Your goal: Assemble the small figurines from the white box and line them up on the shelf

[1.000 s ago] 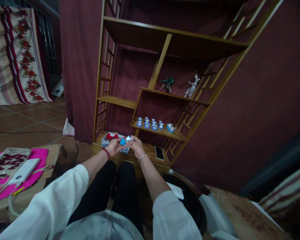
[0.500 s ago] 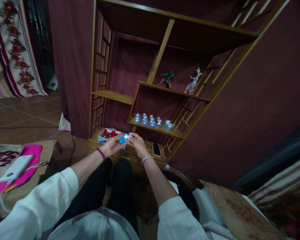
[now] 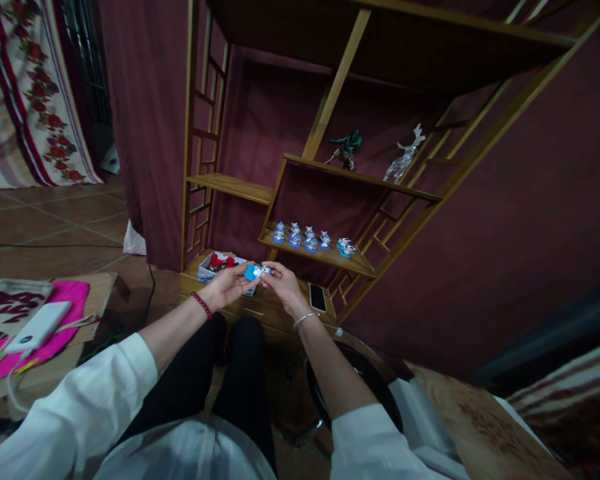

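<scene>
A small blue-and-white figurine point(image 3: 258, 272) with a round blue base lies tilted on its side between my two hands. My left hand point(image 3: 226, 287) is palm up, its thumb and fingers at the base end. The thumb and fingers of my right hand point(image 3: 282, 283) pinch the other end of the figurine. Just behind my left hand sits an open box point(image 3: 206, 269) with red pieces in it, partly hidden by that hand. Several similar figurines point(image 3: 310, 241) stand in rows on the small shelf point(image 3: 330, 259) above.
A dark phone point(image 3: 317, 298) lies on the wooden cabinet top to the right. A green figure point(image 3: 349, 148) and a clear deer figure point(image 3: 405, 157) stand higher up. A white device point(image 3: 39, 327) rests on pink cloth at left. A round black stool point(image 3: 375, 373) is below my right arm.
My view has shifted slightly. The figurine has been tipped further onto its side, and my left fingers have opened out somewhat beneath it. My right hand keeps its pinch.
</scene>
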Demonstrator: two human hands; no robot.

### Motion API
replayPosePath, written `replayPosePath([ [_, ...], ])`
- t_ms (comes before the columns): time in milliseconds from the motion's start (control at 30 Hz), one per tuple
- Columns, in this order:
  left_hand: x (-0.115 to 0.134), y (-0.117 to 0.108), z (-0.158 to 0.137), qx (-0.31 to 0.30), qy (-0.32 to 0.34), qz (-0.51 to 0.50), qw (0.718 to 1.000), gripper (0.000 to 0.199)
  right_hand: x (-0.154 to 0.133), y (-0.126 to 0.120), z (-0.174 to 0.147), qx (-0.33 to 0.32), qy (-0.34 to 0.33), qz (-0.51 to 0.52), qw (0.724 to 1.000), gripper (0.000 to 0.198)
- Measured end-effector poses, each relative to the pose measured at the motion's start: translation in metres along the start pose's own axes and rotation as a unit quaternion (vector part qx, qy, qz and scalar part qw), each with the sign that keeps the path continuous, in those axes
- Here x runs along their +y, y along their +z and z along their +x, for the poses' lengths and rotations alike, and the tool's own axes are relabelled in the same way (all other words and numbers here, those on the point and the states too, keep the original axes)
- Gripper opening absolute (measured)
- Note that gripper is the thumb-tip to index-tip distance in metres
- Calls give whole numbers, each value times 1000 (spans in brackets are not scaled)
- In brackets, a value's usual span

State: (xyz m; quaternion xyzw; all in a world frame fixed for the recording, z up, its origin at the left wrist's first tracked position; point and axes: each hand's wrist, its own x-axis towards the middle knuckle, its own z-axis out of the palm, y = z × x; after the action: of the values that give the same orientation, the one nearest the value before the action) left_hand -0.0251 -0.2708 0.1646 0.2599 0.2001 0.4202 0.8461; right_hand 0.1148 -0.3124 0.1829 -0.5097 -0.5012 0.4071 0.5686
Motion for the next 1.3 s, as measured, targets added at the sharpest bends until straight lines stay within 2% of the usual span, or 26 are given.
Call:
replayPosePath([
  [200, 1, 6, -7, -4, -2, 5, 1000, 21, -1, -4, 0, -4, -9, -17, 1000, 35],
  [467, 0, 2, -7, -24, 5, 2, 1000, 22, -6, -5, -1, -22, -8, -29, 999, 39],
  [900, 0, -3, -7, -53, 10, 23, 998, 23, -6, -5, 7, -32, -57, -100, 993, 39],
  [1167, -2, -1, -12, -88, 27, 16, 996, 13, -7, -9, 8, -49, -100, -165, 980, 32],
  [1300, -2, 0, -13, -82, 22, 9, 996, 11, -12, -10, 6, -58, -109, -171, 978, 32],
])
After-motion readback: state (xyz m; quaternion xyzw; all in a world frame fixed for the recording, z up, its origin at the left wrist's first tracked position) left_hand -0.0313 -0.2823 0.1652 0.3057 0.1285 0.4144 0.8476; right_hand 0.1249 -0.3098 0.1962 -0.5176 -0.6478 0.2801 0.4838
